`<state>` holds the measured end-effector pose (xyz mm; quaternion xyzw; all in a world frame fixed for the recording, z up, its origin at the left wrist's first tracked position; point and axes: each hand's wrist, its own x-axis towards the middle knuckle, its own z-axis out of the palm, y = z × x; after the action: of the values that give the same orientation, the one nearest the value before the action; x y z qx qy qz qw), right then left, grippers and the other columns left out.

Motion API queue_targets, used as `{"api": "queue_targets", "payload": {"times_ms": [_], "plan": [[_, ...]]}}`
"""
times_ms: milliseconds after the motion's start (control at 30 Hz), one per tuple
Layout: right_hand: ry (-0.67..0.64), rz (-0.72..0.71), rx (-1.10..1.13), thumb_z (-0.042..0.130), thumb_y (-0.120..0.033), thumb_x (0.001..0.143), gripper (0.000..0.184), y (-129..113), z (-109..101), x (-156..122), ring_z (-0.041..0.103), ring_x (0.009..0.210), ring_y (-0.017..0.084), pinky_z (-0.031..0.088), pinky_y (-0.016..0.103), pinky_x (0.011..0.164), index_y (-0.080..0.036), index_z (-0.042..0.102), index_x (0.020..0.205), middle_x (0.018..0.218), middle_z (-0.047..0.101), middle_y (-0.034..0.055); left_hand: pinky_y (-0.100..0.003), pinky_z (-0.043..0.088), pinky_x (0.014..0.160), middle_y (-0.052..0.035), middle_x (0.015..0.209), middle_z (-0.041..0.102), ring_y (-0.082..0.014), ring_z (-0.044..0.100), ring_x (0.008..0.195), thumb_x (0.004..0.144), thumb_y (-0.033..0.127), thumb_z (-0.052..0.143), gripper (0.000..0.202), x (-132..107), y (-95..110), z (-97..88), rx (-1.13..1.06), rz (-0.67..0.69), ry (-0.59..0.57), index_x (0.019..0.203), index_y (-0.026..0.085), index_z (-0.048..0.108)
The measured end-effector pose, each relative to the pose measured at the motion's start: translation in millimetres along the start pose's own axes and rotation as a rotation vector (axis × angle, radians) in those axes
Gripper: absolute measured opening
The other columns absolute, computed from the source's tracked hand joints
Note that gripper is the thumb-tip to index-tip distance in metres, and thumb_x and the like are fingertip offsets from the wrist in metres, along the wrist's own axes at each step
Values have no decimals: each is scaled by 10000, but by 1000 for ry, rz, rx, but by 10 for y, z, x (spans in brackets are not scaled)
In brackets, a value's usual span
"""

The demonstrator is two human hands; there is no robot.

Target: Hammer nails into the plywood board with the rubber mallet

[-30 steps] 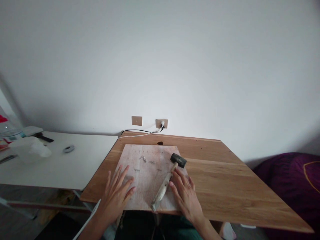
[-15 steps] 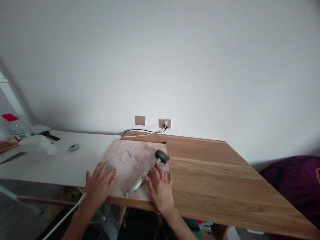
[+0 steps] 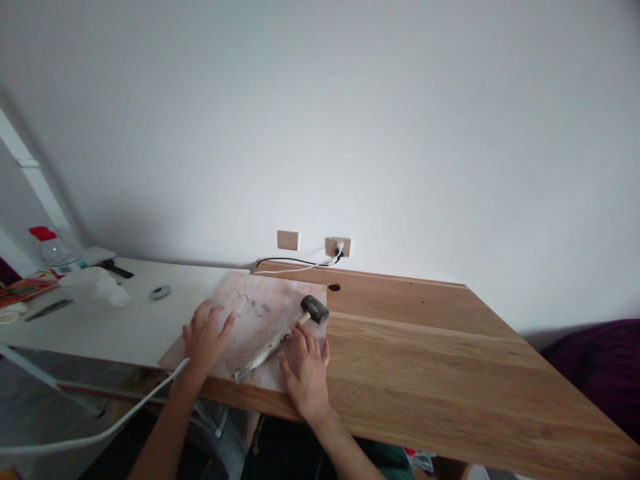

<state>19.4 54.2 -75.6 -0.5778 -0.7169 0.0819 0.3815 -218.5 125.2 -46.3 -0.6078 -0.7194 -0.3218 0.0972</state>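
Note:
A worn, pale board (image 3: 270,303) lies across the gap between the wooden desk (image 3: 425,353) and the white table (image 3: 125,320). My left hand (image 3: 204,339) rests flat on the board's left part, fingers spread. My right hand (image 3: 303,370) lies flat on the board's near right corner, fingers stretched out beside a mallet (image 3: 280,337). The mallet has a black head and a stained wooden handle and lies diagonally on the board. Several small nails (image 3: 254,305) are scattered on the far part of the board.
On the white table sit a crumpled clear bag (image 3: 97,290), a small ring-shaped object (image 3: 160,292), a red-capped bottle (image 3: 50,248) and a pen (image 3: 47,309). Cables run from a wall socket (image 3: 337,247). A white cord (image 3: 90,437) crosses below my left arm. Purple bedding (image 3: 600,367) lies at the right.
Both hands have slid the board leftward with the mallet and nails on it, so its left part now overlaps the white table. The view has also turned.

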Motion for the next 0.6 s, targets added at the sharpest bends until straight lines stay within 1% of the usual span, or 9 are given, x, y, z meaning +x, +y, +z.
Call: {"api": "queue_targets", "payload": {"times_ms": [67, 100, 167, 233, 267, 333, 400, 500, 600], "plan": [[-8, -13, -24, 531, -299, 937, 527, 7, -8, -11, 403, 1460, 327, 171, 706, 1192, -215, 495, 1456, 1578, 448, 134, -494, 393, 1160, -211, 1480, 431, -327, 418, 1419, 990, 429, 432, 455, 138, 14, 31, -100, -42, 111, 1249, 109, 626], [-15, -17, -38, 531, -292, 936, 531, 6, -13, -15, 390, 1469, 328, 171, 705, 1192, -213, 501, 1459, 1587, 437, 130, -458, 402, 1155, -211, 1457, 447, -318, 424, 1411, 988, 426, 418, 462, 199, -3, 46, -117, -66, 140, 1246, 104, 627], [-26, -25, -65, 533, -279, 934, 530, -2, -22, -19, 375, 1479, 330, 176, 702, 1193, -211, 520, 1459, 1597, 425, 124, -473, 407, 1140, -201, 1423, 486, -330, 472, 1358, 977, 419, 408, 462, 285, -91, 79, -78, -93, 114, 1242, 116, 634], [-31, -31, -83, 536, -281, 937, 526, -14, -26, -19, 377, 1479, 332, 183, 702, 1191, -211, 534, 1458, 1598, 424, 122, -513, 418, 1110, -196, 1433, 501, -348, 510, 1312, 974, 425, 400, 477, 318, -232, 119, -4, -111, 23, 1270, 127, 627], [-33, -31, -90, 536, -286, 940, 528, -21, -28, -18, 377, 1479, 334, 185, 705, 1190, -210, 534, 1462, 1600, 422, 122, -513, 425, 1100, -204, 1440, 505, -351, 513, 1311, 974, 427, 396, 493, 318, -310, 141, 24, -111, -36, 1285, 117, 619], [-43, -30, -96, 536, -288, 942, 539, -33, -34, -16, 374, 1480, 335, 181, 708, 1189, -209, 526, 1475, 1604, 414, 119, -466, 421, 1112, -213, 1418, 545, -326, 513, 1331, 976, 419, 380, 527, 303, -451, 181, 27, -77, -133, 1331, 89, 586], [-54, -29, -95, 538, -275, 938, 550, -38, -46, -17, 373, 1482, 328, 173, 703, 1195, -212, 519, 1483, 1604, 417, 111, -417, 399, 1139, -199, 1397, 585, -296, 526, 1336, 980, 416, 359, 545, 287, -538, 205, 2, -26, -168, 1349, 76, 571], [-54, -34, -83, 543, -259, 930, 546, -17, -74, -29, 387, 1474, 312, 178, 684, 1205, -222, 530, 1474, 1586, 446, 101, -417, 424, 1112, -209, 1343, 630, -316, 585, 1272, 982, 433, 322, 577, 277, -542, 197, 18, -30, -150, 1321, 52, 592], [-40, -49, -80, 541, -251, 928, 526, 59, -108, -53, 410, 1461, 307, 207, 668, 1204, -228, 548, 1454, 1563, 478, 104, -454, 464, 1050, -225, 1272, 664, -364, 628, 1195, 976, 499, 308, 638, 256, -453, 139, 70, -38, -152, 1292, 35, 610]]}}
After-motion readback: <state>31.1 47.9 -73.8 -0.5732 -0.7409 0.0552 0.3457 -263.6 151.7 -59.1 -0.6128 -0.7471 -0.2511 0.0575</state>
